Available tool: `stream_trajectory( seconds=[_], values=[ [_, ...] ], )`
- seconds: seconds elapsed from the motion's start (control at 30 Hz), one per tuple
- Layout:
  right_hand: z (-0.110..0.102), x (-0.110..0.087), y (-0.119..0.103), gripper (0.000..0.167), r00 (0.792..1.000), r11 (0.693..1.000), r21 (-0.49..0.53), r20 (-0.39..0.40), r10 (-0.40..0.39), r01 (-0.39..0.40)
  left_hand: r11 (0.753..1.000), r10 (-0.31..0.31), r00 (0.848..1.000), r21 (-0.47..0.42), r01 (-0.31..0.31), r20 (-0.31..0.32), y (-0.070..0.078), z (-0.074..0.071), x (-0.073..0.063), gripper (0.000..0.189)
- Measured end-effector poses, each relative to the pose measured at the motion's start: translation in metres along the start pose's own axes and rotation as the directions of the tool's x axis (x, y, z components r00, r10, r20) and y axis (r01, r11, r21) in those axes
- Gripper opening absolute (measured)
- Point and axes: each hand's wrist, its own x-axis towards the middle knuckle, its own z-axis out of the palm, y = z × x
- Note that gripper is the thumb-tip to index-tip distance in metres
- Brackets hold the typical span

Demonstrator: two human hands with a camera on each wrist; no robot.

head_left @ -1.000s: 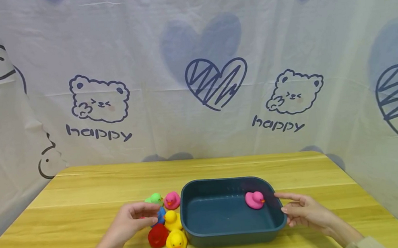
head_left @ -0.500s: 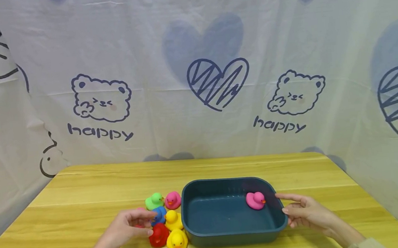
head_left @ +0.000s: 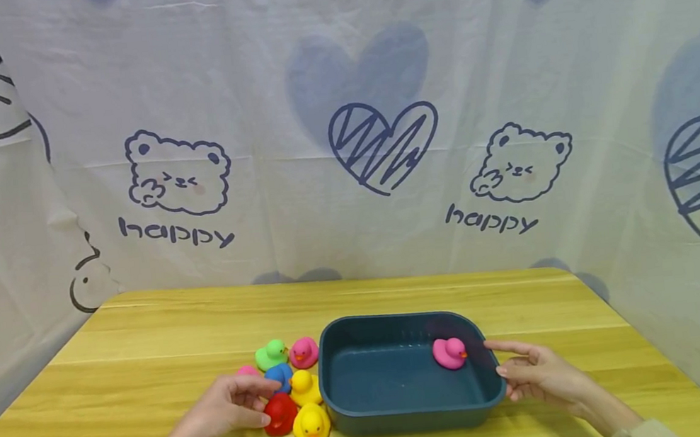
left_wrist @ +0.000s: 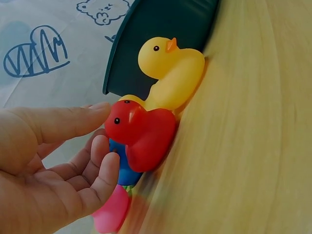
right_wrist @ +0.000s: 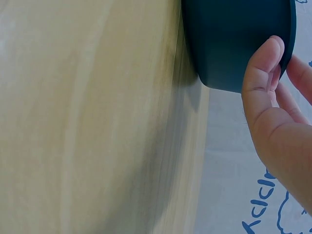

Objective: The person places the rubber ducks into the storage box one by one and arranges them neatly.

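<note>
My left hand (head_left: 225, 406) is beside a red rubber duck (head_left: 279, 414), thumb and fingers spread around its left side. The left wrist view shows the thumb tip right at the red duck's head, the other fingers bent below. A blue duck (head_left: 279, 378) lies just behind the red one, near the index fingertip. At the right end of a dark teal box (head_left: 410, 420), my right hand (head_left: 542, 376) rests its extended index fingertip and thumb against the rim and outer wall. One pink duck (head_left: 449, 354) sits inside the box.
Left of the box are two yellow ducks (head_left: 311, 426), a green duck (head_left: 272, 355) and a deep pink duck (head_left: 304, 353). Another pink duck (head_left: 248, 371) is partly hidden by my left hand. A printed cloth (head_left: 298, 217) hangs behind the wooden table (head_left: 163, 331).
My left hand has moved left and down from over the blue duck to the red duck. My right hand stays at the box, and the ducks keep their places.
</note>
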Motion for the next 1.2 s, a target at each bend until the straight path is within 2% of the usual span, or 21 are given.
stream_trajectory(
  seconds=[0.47,0.87,1.2],
  values=[
    [0.0015,0.0001,-0.0030,0.040,1.000,1.000,-0.002,-0.001,0.004,-0.004,1.000,-0.013,1.000,0.014,0.013,0.005,-0.0023,0.0004,0.0022,0.044],
    [0.0010,0.0001,-0.0028,0.041,1.000,1.000,0.001,-0.001,-0.007,0.007,0.999,-0.023,0.999,0.040,0.021,0.039,-0.0037,0.0001,0.0050,0.044],
    [0.0000,-0.0012,-0.0009,0.041,1.000,1.000,0.001,-0.012,0.019,-0.019,0.997,-0.040,0.998,0.062,0.037,0.048,-0.0046,0.0016,0.0061,0.040]
  ],
)
